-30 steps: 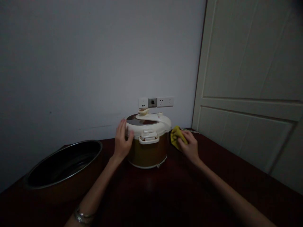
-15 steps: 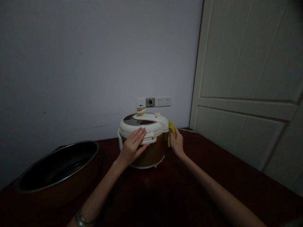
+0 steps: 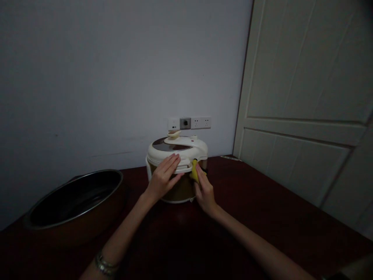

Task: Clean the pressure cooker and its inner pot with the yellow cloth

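Note:
A white-lidded electric pressure cooker (image 3: 201, 146) with a brownish-gold body stands on the dark red table in the middle of the head view. My left hand (image 3: 163, 177) lies against its front left side, beside the white front handle, fingers stretched out together and thumb apart. In my right hand (image 3: 204, 191) is a yellow cloth (image 3: 194, 171), pressed to the cooker's side just right of that handle. Part of the cloth is hidden behind my fingers.
A large dark round pan (image 3: 78, 198) with a metal rim stands at the left of the table (image 3: 256, 202). Wall sockets (image 3: 189, 123) are set behind the cooker. A pale panelled door (image 3: 297, 128) borders the right side.
My right hand has moved left with the yellow cloth, from the cooker's right edge round to its front near the handle. My left hand stays in place on the cooker.

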A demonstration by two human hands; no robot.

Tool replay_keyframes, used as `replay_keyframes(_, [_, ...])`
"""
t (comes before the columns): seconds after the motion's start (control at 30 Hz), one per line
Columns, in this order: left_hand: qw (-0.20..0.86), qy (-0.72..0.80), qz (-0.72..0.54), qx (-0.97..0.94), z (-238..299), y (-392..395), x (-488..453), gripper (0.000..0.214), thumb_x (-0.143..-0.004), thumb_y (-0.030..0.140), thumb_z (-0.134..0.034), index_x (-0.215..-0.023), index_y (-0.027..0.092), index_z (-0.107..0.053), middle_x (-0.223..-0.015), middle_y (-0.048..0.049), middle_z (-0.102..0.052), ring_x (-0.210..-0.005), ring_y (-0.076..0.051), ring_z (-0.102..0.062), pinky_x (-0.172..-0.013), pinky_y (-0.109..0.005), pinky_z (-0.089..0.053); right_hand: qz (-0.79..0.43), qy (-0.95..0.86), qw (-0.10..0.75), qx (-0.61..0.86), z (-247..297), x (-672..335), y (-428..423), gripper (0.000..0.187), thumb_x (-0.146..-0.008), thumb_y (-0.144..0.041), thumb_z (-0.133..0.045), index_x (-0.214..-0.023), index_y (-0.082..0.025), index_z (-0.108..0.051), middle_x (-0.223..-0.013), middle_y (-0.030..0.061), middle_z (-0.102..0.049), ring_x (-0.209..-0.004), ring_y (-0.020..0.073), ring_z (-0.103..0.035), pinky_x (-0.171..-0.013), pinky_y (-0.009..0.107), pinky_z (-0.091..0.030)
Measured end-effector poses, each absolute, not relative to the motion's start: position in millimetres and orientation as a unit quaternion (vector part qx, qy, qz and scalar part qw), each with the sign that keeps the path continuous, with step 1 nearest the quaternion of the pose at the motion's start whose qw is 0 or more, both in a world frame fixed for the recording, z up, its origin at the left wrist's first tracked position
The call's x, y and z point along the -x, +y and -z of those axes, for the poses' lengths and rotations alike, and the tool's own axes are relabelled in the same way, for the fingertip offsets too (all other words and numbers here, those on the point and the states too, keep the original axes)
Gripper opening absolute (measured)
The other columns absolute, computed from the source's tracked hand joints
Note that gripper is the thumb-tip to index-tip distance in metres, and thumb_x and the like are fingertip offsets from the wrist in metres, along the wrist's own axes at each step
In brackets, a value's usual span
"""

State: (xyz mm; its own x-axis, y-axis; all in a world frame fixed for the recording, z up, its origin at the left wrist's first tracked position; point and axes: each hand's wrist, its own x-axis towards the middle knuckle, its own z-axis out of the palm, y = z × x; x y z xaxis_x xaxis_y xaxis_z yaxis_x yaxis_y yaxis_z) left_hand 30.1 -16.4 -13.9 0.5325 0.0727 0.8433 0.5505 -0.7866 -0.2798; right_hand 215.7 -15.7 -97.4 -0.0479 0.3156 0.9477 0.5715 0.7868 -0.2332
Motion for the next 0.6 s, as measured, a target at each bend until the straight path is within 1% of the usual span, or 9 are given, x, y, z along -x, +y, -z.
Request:
replay_keyframes(0.07, [0.265,-0.189,0.447,0.833,14,-16,-30,0.057,-0.083,0.022,-0.056,-0.136,0.016,-0.035,-0.129,-0.0157,-0.052,-0.125,-0.025,-0.044,-0.099,-0.048,-0.044,0.133,-0.741,0.586,0.301,93,-225,-14,0.071,-0.081,0.000,-0.035,-0.145,-0.026,-0.016,-0.146,0.0045,-0.031,-0.132,0.0217,-0.033,-0.107,0.046,-0.036])
replay_keyframes(0.13, [0.263,-0.192,0.446,0.834,14,-16,-30,0.057,-0.084,0.022,-0.055,-0.136,0.017,-0.035,-0.130,-0.0152,-0.052,-0.125,-0.025,-0.044,-0.099,-0.048,-0.044,0.164,-0.746,0.568,0.305,85,-230,-11,0.072,-0.080,0.001,-0.035,-0.145,-0.026,-0.017,-0.145,0.0056,-0.034,-0.131,0.0234,-0.035,-0.105,0.049,-0.036])
replay_keyframes(0.23, [0.260,-0.192,0.444,0.835,14,-17,-30,0.056,-0.084,0.022,-0.055,-0.136,0.017,-0.035,-0.131,-0.0151,-0.051,-0.126,-0.024,-0.042,-0.100,-0.048,-0.043,0.174,-0.719,0.587,0.328,79,-228,-11,0.072,-0.080,0.002,-0.036,-0.144,-0.026,-0.020,-0.141,0.0069,-0.039,-0.125,0.0243,-0.040,-0.101,0.050,-0.040])
replay_keyframes(0.3, [0.260,-0.192,0.445,0.835,14,-18,-29,0.055,-0.084,0.022,-0.055,-0.135,0.016,-0.036,-0.131,-0.0153,-0.050,-0.126,-0.024,-0.042,-0.100,-0.047,-0.043,0.159,-0.705,0.604,0.338,81,-224,-14,0.072,-0.081,0.002,-0.036,-0.145,-0.026,-0.019,-0.141,0.0080,-0.040,-0.119,0.0243,-0.044,-0.097,0.048,-0.044])
replay_keyframes(0.37, [0.260,-0.192,0.445,0.835,14,-19,-29,0.055,-0.084,0.022,-0.055,-0.135,0.015,-0.037,-0.131,-0.0156,-0.050,-0.126,-0.024,-0.042,-0.100,-0.046,-0.043,0.152,-0.716,0.594,0.332,86,-222,-17,0.072,-0.081,0.001,-0.037,-0.145,-0.025,-0.017,-0.141,0.0088,-0.039,-0.114,0.0247,-0.045,-0.094,0.047,-0.046])
replay_keyframes(0.47, [0.259,-0.195,0.445,0.835,14,-20,-29,0.056,-0.084,0.022,-0.054,-0.136,0.015,-0.035,-0.131,-0.0156,-0.050,-0.126,-0.024,-0.042,-0.099,-0.046,-0.044,0.161,-0.743,0.567,0.319,87,-227,-16,0.073,-0.080,0.001,-0.038,-0.145,-0.025,-0.016,-0.139,0.0090,-0.042,-0.112,0.0253,-0.044,-0.093,0.046,-0.046])
replay_keyframes(0.6, [0.260,-0.195,0.444,0.835,14,-20,-29,0.056,-0.085,0.023,-0.054,-0.137,0.017,-0.034,-0.132,-0.0157,-0.050,-0.126,-0.024,-0.043,-0.099,-0.047,-0.044,0.169,-0.710,0.592,0.341,80,-230,-10,0.073,-0.080,0.002,-0.037,-0.145,-0.026,-0.018,-0.137,0.0088,-0.044,-0.110,0.0251,-0.044,-0.093,0.048,-0.045])
